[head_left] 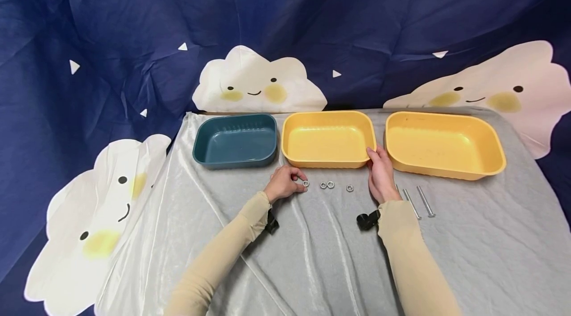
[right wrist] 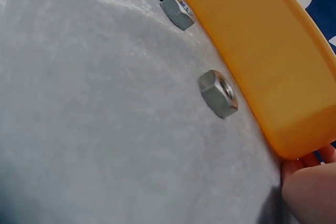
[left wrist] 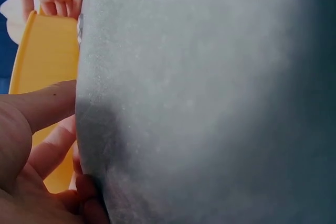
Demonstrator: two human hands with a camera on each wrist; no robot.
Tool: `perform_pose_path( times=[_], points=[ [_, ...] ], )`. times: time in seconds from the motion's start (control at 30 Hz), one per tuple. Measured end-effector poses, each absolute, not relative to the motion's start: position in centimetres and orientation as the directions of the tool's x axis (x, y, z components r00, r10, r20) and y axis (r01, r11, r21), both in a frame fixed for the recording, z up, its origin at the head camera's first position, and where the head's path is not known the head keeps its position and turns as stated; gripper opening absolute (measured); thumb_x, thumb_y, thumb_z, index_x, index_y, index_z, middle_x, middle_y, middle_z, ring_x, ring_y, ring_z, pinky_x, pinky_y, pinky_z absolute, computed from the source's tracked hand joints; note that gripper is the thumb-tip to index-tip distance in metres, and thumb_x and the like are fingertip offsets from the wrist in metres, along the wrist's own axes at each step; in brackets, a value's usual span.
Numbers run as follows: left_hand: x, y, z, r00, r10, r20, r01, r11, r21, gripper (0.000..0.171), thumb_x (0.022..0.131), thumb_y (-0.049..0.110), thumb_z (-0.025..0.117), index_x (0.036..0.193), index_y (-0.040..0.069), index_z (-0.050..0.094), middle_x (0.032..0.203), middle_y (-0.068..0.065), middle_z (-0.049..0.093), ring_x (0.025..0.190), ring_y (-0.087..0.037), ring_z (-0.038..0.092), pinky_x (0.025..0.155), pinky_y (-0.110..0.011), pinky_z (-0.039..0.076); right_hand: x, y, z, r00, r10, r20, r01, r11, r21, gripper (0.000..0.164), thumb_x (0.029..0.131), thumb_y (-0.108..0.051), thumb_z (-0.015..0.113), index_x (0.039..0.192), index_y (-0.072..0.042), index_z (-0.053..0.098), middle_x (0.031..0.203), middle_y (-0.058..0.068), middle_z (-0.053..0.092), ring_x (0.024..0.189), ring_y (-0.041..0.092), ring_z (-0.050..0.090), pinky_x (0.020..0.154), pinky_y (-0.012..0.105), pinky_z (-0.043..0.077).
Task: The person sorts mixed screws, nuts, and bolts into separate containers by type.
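Note:
My left hand (head_left: pixel 284 183) has its thumb and index finger on either side of a small metal hex nut (head_left: pixel 305 183), pinching it just above or on the cloth. That nut is hidden in the left wrist view. My right hand (head_left: pixel 381 173) grips the front right corner of the middle yellow bin (head_left: pixel 327 163), the thumb at its rim and the other fingers by the outer wall. Between the hands, two hex nuts (right wrist: pixel 177 12) lie side by side in front of this bin. A single hex nut (right wrist: pixel 218 94) sits nearer the right hand.
To the left of the middle bin stands a dark teal bin (head_left: pixel 235 163), and to its right a larger yellow bin (head_left: pixel 446 169). Long bolts (head_left: pixel 426 202) lie on the grey cloth (head_left: pixel 482 246) right of my right wrist. A blue cloud-print curtain (head_left: pixel 285 18) hangs behind.

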State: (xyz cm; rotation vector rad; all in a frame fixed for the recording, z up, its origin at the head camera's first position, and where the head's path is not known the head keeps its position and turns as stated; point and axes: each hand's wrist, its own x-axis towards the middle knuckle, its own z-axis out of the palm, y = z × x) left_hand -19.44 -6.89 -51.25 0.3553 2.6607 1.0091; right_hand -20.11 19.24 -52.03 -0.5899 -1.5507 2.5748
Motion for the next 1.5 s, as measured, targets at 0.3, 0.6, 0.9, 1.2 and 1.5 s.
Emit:
perform_pose_path(
  times=[0.3,0.6,0.9,1.2,1.5],
  points=[
    [-19.2,-6.7,-51.0,-0.936,0.304,-0.178,0.108,0.728,0.677,0.016,0.073,0.02,0.083,0.087,0.017,0.074,0.081,0.004,0.056,0.084,-0.015,0.047,0.076,-0.03,0.026,-19.8,19.7,-51.9,-0.931,0.23,-0.282,0.131,-0.513,-0.848,0.041,0.1,-0.014,0.052,0.138,-0.005,0.042,0.121,-0.006,0.05,0.111,0.005,0.048,0.1,0.019,0.035],
    [-19.2,-6.6,-51.0,-0.938,0.286,-0.196,0.08,0.729,0.68,0.017,0.073,0.019,0.083,0.087,0.017,0.075,0.082,0.004,0.057,0.086,-0.015,0.048,0.076,-0.03,0.026,-19.6,19.9,-51.8,-0.941,0.198,-0.276,0.131,-0.538,-0.832,0.052,0.097,-0.019,0.057,0.143,-0.003,0.038,0.127,-0.004,0.049,0.117,0.007,0.045,0.104,0.022,0.033],
    [-19.2,-6.7,-51.0,-0.939,0.262,-0.222,0.049,0.741,0.669,0.015,0.073,0.019,0.082,0.086,0.016,0.074,0.08,0.003,0.062,0.089,-0.018,0.048,0.08,-0.033,0.029,-19.7,19.8,-52.2,-0.941,0.204,-0.271,0.125,-0.533,-0.837,0.051,0.098,-0.019,0.056,0.143,-0.004,0.039,0.126,-0.005,0.05,0.117,0.007,0.047,0.105,0.021,0.034],
    [-19.4,-6.6,-51.0,-0.938,0.257,-0.233,0.039,0.745,0.666,0.014,0.072,0.019,0.082,0.084,0.016,0.074,0.083,0.002,0.066,0.096,-0.022,0.051,0.085,-0.037,0.031,-19.7,20.2,-52.3,-0.948,0.178,-0.263,0.133,-0.527,-0.839,0.055,0.098,-0.021,0.056,0.146,-0.004,0.036,0.131,-0.003,0.048,0.122,0.008,0.044,0.109,0.022,0.032],
    [-19.1,-6.7,-50.4,-0.929,0.279,-0.245,0.038,0.728,0.685,0.016,0.073,0.018,0.081,0.087,0.014,0.074,0.086,0.001,0.068,0.095,-0.019,0.051,0.093,-0.038,0.034,-19.5,20.5,-52.5,-0.946,0.166,-0.278,0.135,-0.579,-0.804,0.052,0.097,-0.018,0.057,0.143,-0.003,0.038,0.124,-0.004,0.051,0.115,0.006,0.047,0.104,0.02,0.034]
  ],
)
